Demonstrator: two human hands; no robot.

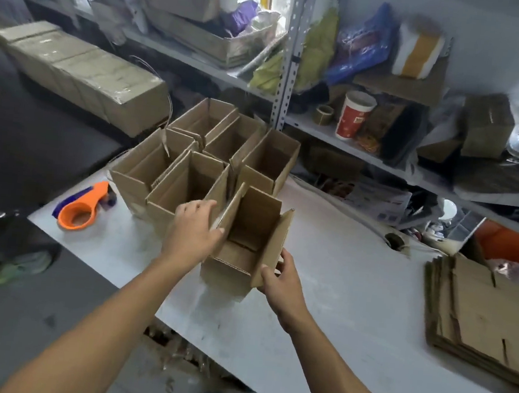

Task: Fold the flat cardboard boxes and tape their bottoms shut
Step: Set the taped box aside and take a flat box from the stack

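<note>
While both hands steady it, an upright open box [243, 251] stands on the white table [337, 299]. The right hand [278, 285] pinches its near right corner, thumb on the rim; the left hand [192, 234] lies against its left flap with fingers nearly straight. To the right lies a stack of flat boxes [487, 319]. At left rests an orange tape dispenser [82, 208]. Just behind the held box stand five more folded boxes [212, 150], touching each other. Beyond them rise cluttered metal shelves [292, 57].
</note>
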